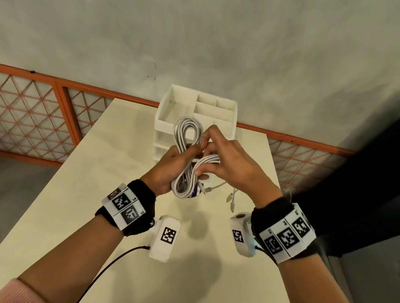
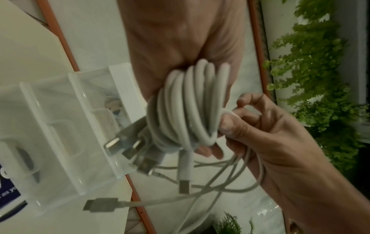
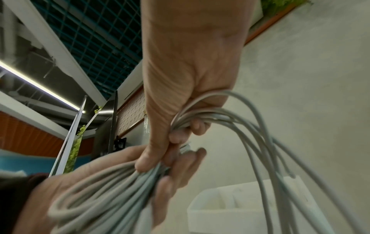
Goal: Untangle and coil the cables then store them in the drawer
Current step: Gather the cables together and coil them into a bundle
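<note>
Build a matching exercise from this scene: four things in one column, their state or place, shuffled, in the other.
Things:
1. left hand
2. right hand
3. white organizer
4. loose plugs

States:
A. dangling over the table
B. grips the coiled cable bundle
C. stands at the table's far edge
D. pinches a strand looped round the bundle

Pairs: 1-B, 2-D, 3-C, 4-A

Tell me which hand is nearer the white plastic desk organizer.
Right. The right hand overlaps the white plastic desk organizer's front; the left hand sits lower, nearer the person. Both grip the coiled white cables.
</note>
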The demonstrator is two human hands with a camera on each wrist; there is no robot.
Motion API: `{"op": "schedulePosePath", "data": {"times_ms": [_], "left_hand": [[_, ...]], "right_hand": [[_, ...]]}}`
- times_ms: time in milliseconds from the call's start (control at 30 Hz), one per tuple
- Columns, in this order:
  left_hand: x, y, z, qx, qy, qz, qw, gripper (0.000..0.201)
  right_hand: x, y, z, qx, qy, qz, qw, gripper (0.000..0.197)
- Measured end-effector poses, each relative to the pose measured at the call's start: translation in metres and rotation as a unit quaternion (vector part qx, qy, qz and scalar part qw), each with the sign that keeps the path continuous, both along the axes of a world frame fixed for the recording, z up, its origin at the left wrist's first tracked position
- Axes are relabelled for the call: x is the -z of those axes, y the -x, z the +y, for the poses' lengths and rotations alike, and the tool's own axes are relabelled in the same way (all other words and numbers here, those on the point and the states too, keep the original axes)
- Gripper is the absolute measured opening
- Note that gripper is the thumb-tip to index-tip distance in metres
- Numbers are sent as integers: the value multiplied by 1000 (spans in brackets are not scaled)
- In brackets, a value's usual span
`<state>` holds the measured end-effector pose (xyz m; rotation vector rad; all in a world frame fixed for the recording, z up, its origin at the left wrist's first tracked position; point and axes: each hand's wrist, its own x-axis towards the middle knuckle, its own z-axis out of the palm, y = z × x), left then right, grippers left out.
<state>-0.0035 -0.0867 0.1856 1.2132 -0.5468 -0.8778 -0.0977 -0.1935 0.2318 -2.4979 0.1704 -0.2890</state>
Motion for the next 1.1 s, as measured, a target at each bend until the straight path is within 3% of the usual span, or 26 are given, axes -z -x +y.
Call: {"op": "schedulePosePath", "data": {"times_ms": [167,267,367,500,633,833,933,1000,1100], "left_hand": [[1,5,4,35,-56,-33,997,41],[4,1,7,62,-84,-90,991,47],[3,-5,9,105,-82,-113,984,47],[10,-12,12,139,-66,-103,983,30],[19,-14,17,157,-50,-63,984,25],[24,-2,11,119,-103,-133,978,68],[25,6,6,125,-107,-54,985,84],[28,10,2,135,-113,-13,984,91],[31,18,-2,155,-143,-38,977,92]], "right_hand": [[1,-3,3,43,141,12,989,71],[4,-1,2,71,171,4,983,72],[6,2,-5,76,112,34,990,61],[5,8,-22,58,49,129,989,45],[4,13,-34,15,-52,158,986,49],[-5,5,-14,13,-26,63,998,49],[-9,-5,-10,16,-20,30,999,50],[-10,-12,-11,20,-49,32,998,35],[-7,-21,-11,30,-105,29,994,20]]}}
